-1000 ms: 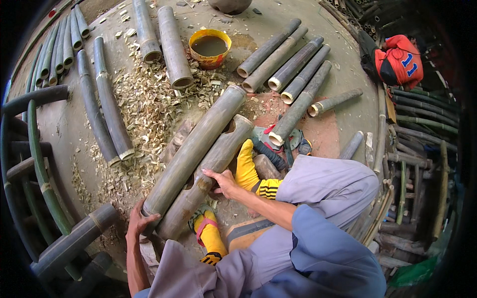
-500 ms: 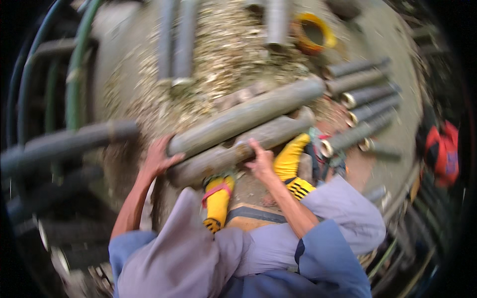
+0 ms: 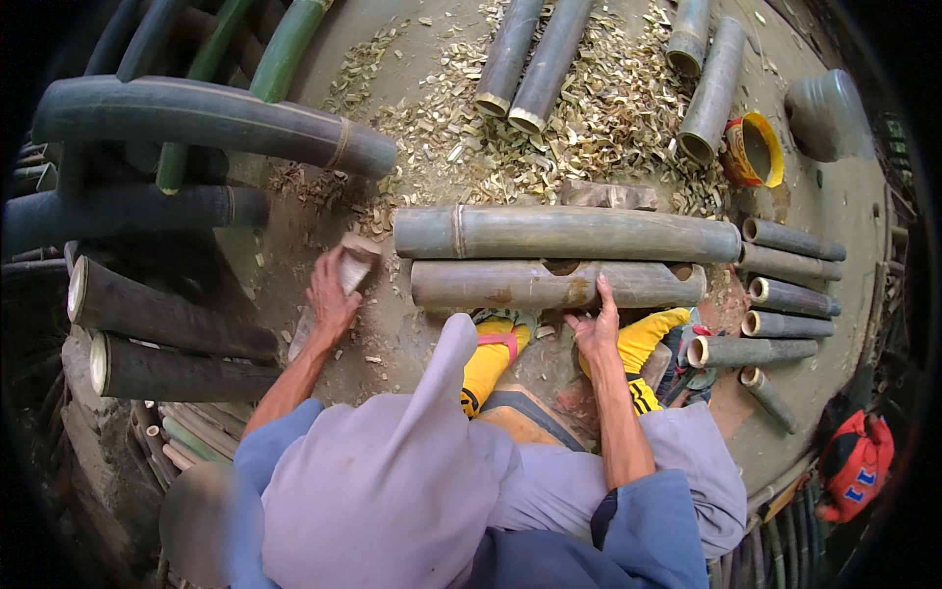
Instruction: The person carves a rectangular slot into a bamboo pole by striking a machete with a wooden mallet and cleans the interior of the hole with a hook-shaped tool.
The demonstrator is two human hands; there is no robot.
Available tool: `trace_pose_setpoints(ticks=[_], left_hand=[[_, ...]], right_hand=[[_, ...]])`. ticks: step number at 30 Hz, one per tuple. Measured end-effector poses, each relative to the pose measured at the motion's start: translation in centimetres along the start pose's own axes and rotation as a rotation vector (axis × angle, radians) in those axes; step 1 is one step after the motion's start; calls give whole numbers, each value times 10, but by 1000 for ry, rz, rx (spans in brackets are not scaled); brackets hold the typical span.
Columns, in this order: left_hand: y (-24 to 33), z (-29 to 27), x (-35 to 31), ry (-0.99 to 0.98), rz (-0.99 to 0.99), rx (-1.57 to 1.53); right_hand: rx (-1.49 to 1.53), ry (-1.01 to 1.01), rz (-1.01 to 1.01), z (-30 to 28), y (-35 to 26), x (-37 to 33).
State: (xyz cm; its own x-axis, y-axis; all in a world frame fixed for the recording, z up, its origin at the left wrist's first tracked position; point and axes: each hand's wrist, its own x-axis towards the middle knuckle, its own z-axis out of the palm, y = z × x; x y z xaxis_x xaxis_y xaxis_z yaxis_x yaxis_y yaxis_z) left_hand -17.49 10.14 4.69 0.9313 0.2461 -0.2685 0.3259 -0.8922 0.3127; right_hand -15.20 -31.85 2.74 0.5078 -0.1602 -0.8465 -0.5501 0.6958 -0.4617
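Note:
Two thick bamboo sections lie side by side on the concrete floor in front of me. The nearer bamboo section [image 3: 549,285] has notches cut in its top. My right hand [image 3: 596,329] rests on its near side, fingers spread against it. The farther bamboo section [image 3: 569,233] lies just behind. My left hand [image 3: 332,297] is down on the floor to the left, closed around a pale wooden block [image 3: 356,268]. My feet in yellow socks [image 3: 488,358] are tucked against the nearer section.
Wood shavings [image 3: 471,147] litter the floor behind. Cut bamboo tubes [image 3: 790,294] line the right side, more bamboo tubes [image 3: 530,59] lie at the back. Long dark bamboo poles [image 3: 196,123] are stacked at the left. A yellow bowl [image 3: 754,150] stands at back right, a red bag [image 3: 856,461] at right.
The view has swung round, so the two bamboo sections now lie level across it. My left hand left the bamboo's end and took hold of the wooden block. My right hand stays on the nearer section.

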Motion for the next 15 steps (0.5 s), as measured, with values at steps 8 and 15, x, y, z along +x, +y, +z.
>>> trace_pose_setpoints(ticks=[8, 15], left_hand=[[72, 25, -15, -331, -72, -753], [79, 65, -18, -212, -248, -1324]], right_hand=[[14, -25, 28, 13, 16, -2], [-505, -1, 386, -1, -16, -15]])
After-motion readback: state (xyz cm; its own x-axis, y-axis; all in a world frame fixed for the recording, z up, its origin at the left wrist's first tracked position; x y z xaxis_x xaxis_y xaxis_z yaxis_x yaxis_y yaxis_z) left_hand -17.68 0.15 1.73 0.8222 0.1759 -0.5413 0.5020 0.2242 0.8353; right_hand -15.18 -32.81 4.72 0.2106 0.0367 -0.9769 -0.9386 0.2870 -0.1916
